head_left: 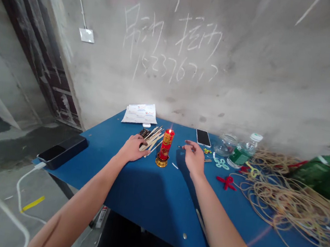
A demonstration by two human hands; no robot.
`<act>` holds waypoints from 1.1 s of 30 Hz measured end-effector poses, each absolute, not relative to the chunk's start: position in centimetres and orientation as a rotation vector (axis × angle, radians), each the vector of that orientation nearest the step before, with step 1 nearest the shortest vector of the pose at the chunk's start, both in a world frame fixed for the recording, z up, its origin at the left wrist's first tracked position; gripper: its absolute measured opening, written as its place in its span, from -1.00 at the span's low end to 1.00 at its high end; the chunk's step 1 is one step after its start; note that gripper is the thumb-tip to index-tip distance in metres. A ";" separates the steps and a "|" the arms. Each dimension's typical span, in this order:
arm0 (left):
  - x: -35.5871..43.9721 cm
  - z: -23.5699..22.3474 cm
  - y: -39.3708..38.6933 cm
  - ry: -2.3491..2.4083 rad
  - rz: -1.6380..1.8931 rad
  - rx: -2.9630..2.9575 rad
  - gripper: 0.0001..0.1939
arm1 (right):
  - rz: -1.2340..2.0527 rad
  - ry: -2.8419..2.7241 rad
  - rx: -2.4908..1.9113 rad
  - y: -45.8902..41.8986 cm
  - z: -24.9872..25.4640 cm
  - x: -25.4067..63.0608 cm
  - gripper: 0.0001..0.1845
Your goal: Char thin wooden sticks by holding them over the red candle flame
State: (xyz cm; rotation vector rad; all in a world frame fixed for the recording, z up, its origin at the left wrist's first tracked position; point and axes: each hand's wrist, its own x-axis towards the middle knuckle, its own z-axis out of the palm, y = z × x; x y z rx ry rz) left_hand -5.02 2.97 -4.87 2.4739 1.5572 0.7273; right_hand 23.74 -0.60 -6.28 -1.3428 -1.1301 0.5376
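A red candle (166, 144) with gold decoration stands upright in a gold-coloured holder (161, 163), its wick lit. Left of it, a bundle of thin wooden sticks (153, 139) fans out on the table. My left hand (133, 148) is closed at the near end of these sticks, thumb on one side and fingers on the other. To the candle's right, my right hand (194, 158) hovers low with curled fingers; a small dark thing shows by the fingertips, too small to name. A short white strip (175, 165) lies between the candle and this hand.
On the blue table (140, 193) are printed paper sheets (140, 113), a phone (203, 137), a glass jar (225, 144), a water bottle (244, 151), a red pipe-cleaner shape (226, 183) and tangled cord (292, 197). A black power bank (63, 151) with a cable sits at the left corner.
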 end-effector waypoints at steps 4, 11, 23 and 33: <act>-4.4 -5.4 2.7 1.716 0.672 2.451 -0.72 | 0.529 -1.133 -1.355 -0.5 -6.4 23.8 -0.60; -3.9 -5.4 2.5 1.873 0.676 2.376 -0.80 | 0.530 -1.145 -1.366 -0.5 -6.3 23.8 -0.60; -5.0 -1.9 1.7 1.626 1.375 2.009 -0.82 | 0.302 -1.041 -1.266 -2.0 -2.4 24.0 -0.57; -1.5 11.3 1.3 1.039 1.242 2.202 -0.80 | 0.478 -1.132 -0.894 -2.1 8.8 24.1 -0.44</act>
